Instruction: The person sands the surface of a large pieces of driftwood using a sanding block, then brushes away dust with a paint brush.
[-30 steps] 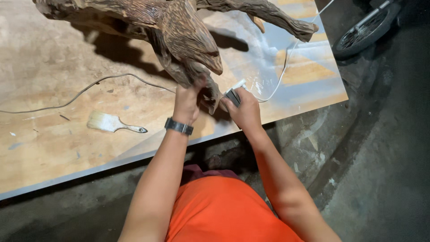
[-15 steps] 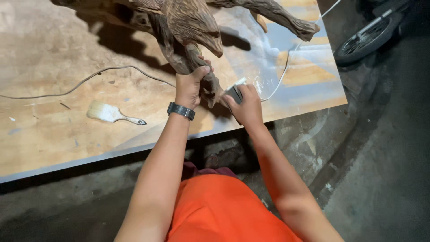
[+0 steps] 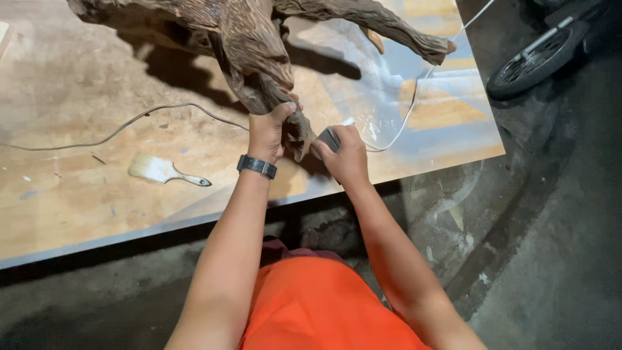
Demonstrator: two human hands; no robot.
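Clearly gnarled wood, gripped between hands

The upper part of the carved wood piece is cut off by the top edge. Its lower tip is covered in part by the left hand, whose fingers are wrapped behind the wood and cannot be seen. A small grey tool is mostly hidden inside the grip of the right hand; its kind cannot be told. The white cord is cut off at the top edge, the thin wire at the left edge. Only part of the wheel is shown at the upper right. The tabletop is cropped on the left.
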